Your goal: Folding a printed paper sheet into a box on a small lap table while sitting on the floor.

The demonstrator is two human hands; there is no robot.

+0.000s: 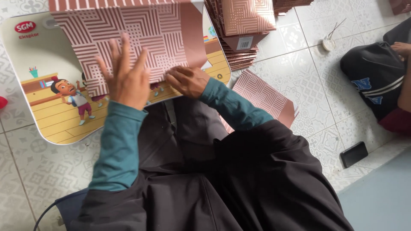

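The left hand is pressing flat, fingers spread, on a glossy rose-coloured card sheet with a maze-like line pattern, lying on a rounded cartoon-printed board. The right hand is curling its fingers together against the sheet's lower edge. A stack of folded cards is sitting beyond on patterned floor tiles.

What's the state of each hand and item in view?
left hand: open, fingers spread flat on patterned card sheet
right hand: curled, pressing the sheet's lower edge
patterned card sheet: flat on lap table
folded stack: piled
spare sheet: flat on floor
phone: screen dark
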